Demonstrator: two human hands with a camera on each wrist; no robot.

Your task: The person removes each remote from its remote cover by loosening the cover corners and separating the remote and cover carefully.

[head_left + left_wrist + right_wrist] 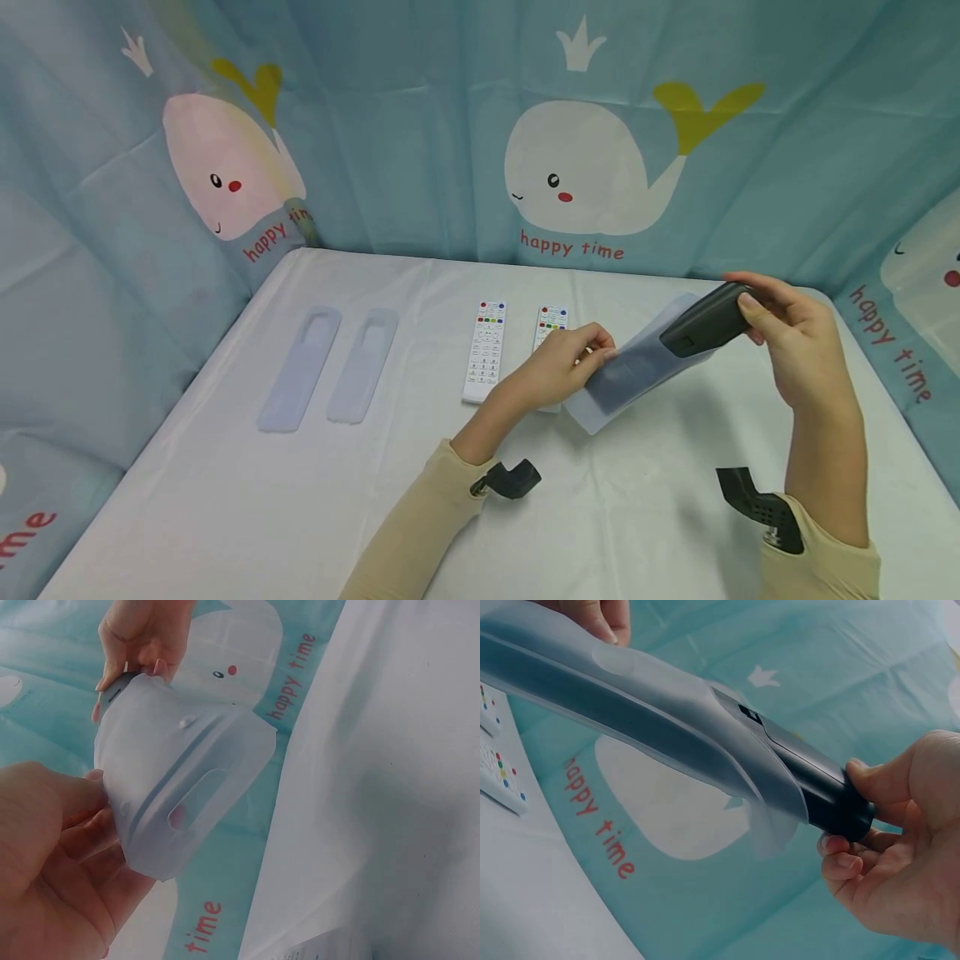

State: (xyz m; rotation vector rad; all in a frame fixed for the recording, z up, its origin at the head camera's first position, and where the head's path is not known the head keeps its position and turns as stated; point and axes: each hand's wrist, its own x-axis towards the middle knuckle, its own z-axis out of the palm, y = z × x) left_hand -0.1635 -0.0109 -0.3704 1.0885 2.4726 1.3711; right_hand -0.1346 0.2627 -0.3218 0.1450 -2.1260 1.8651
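Note:
My right hand (806, 346) grips the end of a black remote control (708, 321), its thumb on one side and fingers on the other. The rest of the remote lies inside a translucent silicone cover (630, 375), showing dark through it. My left hand (562, 362) pinches the cover's edge toward its lower end. Both things are held tilted above the table, the bare black end higher. In the right wrist view a battery-lid latch (750, 714) shows on the remote beside the cover's mouth. The left wrist view shows a long cutout (196, 801) near the cover's far end.
Two white remotes with coloured buttons lie mid-table: one remote (486, 350) in full view, the other (552, 317) partly behind my left hand. Two more translucent covers lie at the left, a larger cover (300, 371) and a narrower cover (363, 367). A whale-print curtain (420, 167) surrounds the white table (225, 500).

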